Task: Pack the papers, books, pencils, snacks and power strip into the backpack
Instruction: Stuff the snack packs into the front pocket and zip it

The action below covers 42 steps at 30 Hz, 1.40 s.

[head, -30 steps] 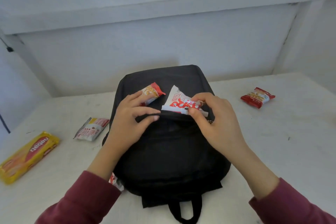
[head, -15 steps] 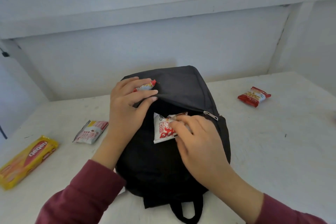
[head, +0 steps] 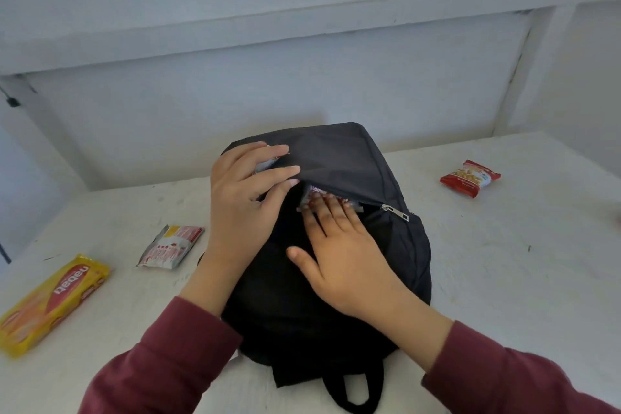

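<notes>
Flanking the backpack (head: 336, 158): yellow pack (head: 50, 302), silver packet (head: 169, 247), red packet (head: 470, 177).

Left sleeve (head: 161, 356): long, plain maroon fabric, softly creased, with the cuff ending just behind the wrist of the left hand (head: 242, 208). Right sleeve (head: 504, 380): same maroon, cuff just behind the right hand (head: 349, 265). Both hands bare.
</notes>
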Available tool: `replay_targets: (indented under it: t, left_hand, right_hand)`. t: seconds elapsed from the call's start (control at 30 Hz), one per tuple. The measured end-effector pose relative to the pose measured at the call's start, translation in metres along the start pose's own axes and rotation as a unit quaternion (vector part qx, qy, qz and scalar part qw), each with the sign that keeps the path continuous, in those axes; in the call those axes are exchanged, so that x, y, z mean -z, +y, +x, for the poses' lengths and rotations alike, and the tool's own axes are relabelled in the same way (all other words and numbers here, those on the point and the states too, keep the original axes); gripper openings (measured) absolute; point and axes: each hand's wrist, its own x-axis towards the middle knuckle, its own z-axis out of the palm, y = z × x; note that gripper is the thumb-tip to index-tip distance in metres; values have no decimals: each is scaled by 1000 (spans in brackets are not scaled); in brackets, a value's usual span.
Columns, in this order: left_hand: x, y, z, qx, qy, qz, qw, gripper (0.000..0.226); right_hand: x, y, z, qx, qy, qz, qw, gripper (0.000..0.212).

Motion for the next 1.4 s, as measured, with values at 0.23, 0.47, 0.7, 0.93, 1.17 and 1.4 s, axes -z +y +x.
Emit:
replay_targets:
  t: [0.23,0.47,0.7,0.93,1.17,1.4]
  left_hand:
    - [-1,0,-5,11,-1,-4,1000,10]
    - [0,-1,-11,29,-21,-25,999,11]
    - [16,-4,-46,132,-128,-38,982,21]
    - [36,-3,-79,296,-91,-113,944,24]
    - [39,8,-84,377,-47,-129,916,19]
    - [39,-1,-77,377,-106,-145,909,27]
  right_hand:
    - [-10,-2,-8,-14,-49,-24,998,88]
    - [2,-5,-12,-62,-85,-16,994,102]
    - [28,-14,-29,-10,-119,-32,992,57]
    - [44,-15,20,61,2,67,996,28]
    - [22,-9,96,93,11,-13,995,43]
    - [9,1,126,82,-78,-32,993,49]
